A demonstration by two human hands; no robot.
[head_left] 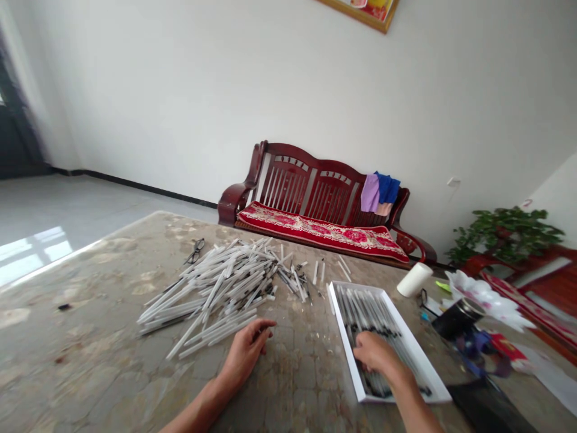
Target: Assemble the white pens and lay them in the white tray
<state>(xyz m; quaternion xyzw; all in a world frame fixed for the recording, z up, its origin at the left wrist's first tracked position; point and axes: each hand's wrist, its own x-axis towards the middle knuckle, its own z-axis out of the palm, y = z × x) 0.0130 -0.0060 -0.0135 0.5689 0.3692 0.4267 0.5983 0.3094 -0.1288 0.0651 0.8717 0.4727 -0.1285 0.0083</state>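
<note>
A big loose heap of white pens [216,288] lies on the marbled table [90,337]. My left hand [247,352] rests at the heap's near right edge, fingers curled with their tips touching the nearest pens; no pen is clearly held. A shallow white tray [424,361] to the right holds a row of pens laid side by side. My right hand [375,353] lies inside the tray on top of those pens, fingers bent downward over them.
Black glasses [195,250] lie beyond the heap. A white roll [413,279], a dark jar [457,317], white plastic flowers [484,297] and small clutter stand right of the tray. A red wooden bench [315,210] and a potted plant [500,231] line the wall.
</note>
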